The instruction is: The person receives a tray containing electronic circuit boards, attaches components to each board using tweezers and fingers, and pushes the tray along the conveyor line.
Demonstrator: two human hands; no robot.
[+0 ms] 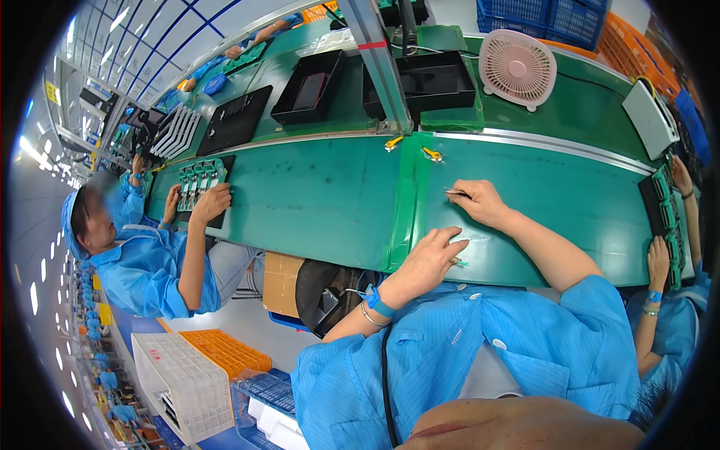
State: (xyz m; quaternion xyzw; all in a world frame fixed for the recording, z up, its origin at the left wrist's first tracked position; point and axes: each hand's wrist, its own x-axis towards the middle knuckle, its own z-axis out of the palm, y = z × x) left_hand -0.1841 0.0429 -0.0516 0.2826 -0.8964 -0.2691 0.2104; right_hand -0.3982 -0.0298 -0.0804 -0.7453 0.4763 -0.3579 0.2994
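Note:
My right hand (480, 204) is closed on what looks like a pair of tweezers (452, 192), a thin metallic tool with its tips pointing left. It is above the green mat of the workbench (525, 225). My left hand (429, 262) is near the bench's front edge, thumb and fingers curled together around a small green and pale piece (460, 262), mostly covered by the fingers. A blue strap with a black cord is round my left wrist.
Left, a co-worker handles a panel of green boards (201, 184); another person's hands are at boards (666, 217) on the right. Behind stand black trays (309, 88), a metal post (379, 67) and a pink fan (517, 69). Yellow-handled clips (432, 154) lie along the rail.

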